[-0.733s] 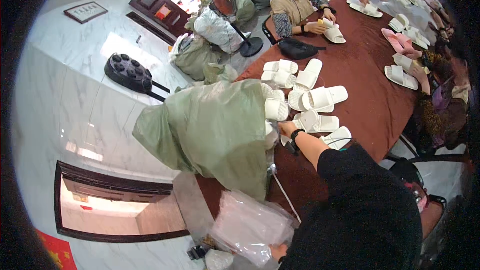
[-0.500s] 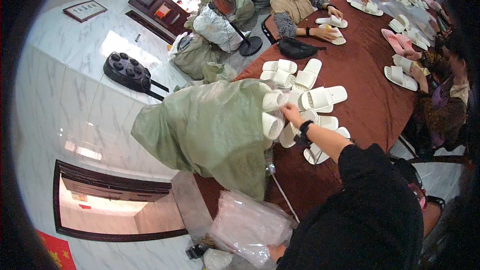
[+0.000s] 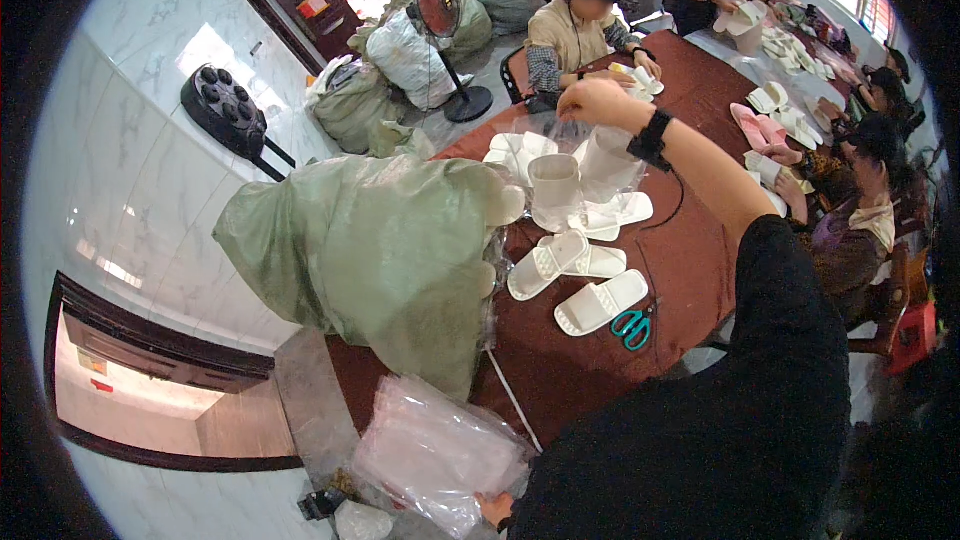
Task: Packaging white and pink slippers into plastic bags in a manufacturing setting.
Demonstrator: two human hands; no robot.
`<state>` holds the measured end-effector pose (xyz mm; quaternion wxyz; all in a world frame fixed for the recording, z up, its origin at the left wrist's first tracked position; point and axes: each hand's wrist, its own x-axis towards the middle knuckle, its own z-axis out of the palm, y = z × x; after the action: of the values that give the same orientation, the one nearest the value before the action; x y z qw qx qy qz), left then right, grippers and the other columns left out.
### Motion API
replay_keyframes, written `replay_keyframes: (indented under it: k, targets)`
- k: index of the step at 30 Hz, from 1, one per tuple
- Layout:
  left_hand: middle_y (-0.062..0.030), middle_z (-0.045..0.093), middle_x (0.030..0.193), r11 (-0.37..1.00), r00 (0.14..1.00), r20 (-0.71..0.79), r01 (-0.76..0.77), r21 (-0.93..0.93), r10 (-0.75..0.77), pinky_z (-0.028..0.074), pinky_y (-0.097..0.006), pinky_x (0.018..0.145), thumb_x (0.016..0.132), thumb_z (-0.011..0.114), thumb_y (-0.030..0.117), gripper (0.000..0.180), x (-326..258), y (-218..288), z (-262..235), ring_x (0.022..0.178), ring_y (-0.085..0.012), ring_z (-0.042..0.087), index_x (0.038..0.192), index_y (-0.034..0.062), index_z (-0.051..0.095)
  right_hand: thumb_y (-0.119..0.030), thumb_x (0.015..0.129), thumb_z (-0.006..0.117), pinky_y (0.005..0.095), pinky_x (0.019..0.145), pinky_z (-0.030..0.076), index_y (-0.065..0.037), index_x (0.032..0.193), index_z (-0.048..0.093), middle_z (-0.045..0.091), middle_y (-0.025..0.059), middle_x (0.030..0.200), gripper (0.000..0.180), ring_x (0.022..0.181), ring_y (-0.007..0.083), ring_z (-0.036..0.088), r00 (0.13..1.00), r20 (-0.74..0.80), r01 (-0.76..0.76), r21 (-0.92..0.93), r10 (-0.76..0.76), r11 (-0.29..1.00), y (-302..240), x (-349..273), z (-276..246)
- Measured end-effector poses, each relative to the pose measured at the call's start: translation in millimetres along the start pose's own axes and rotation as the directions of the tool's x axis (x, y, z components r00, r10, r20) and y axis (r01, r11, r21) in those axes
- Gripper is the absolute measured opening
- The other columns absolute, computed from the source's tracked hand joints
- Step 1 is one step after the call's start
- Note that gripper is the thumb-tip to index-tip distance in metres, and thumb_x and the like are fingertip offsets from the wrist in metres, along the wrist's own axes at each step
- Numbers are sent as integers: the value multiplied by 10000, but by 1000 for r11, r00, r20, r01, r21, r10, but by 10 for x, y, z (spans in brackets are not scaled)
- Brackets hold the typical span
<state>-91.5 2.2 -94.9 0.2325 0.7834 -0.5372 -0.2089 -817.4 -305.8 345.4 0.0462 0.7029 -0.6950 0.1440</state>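
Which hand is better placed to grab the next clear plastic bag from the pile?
Left, probably. The left hand already rests at the edge of the pile of clear plastic bags low beside the table. The right hand is raised over the table, pinching a clear bag with white slippers inside.

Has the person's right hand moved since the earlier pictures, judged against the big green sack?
Yes. The right hand has risen from the slippers beside the green sack and now holds a clear bag with white slippers above the table.
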Motion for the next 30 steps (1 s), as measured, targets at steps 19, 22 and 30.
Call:
replay_keyframes:
  k: [19, 22, 30]
  targets:
    - [-291, 568, 1032, 754, 988, 88, 151, -639, -124, 438, -376, 868, 645, 570, 54, 657, 156, -393, 56, 973, -351, 568, 1246, -116, 368, -287, 841, 566, 376, 721, 491, -87, 982, 664, 663, 122, 913, 263, 820, 301, 630, 851, -524, 72, 106, -6, 992, 64, 620, -1360]
    - [-274, 564, 1065, 986, 990, 84, 120, -114, -111, 449, -345, 841, 688, 521, -4, 582, -62, 940, -280, 964, -310, 574, 1240, -112, 370, -300, 852, 562, 364, 730, 492, -88, 1012, 656, 660, 128, 929, 281, 824, 298, 629, 923, -381, 74, 31, -57, 997, -225, 433, -1234]
    - [-196, 553, 1161, 867, 999, -7, 25, -497, -33, 417, -349, 922, 768, 563, 36, 505, -35, -457, 84, 1046, -264, 542, 1239, -73, 416, -268, 818, 544, 383, 590, 443, -164, 958, 670, 555, 46, 701, 216, 652, 230, 572, 661, -377, 696, -17, -649, 718, -3027, -136, 61]
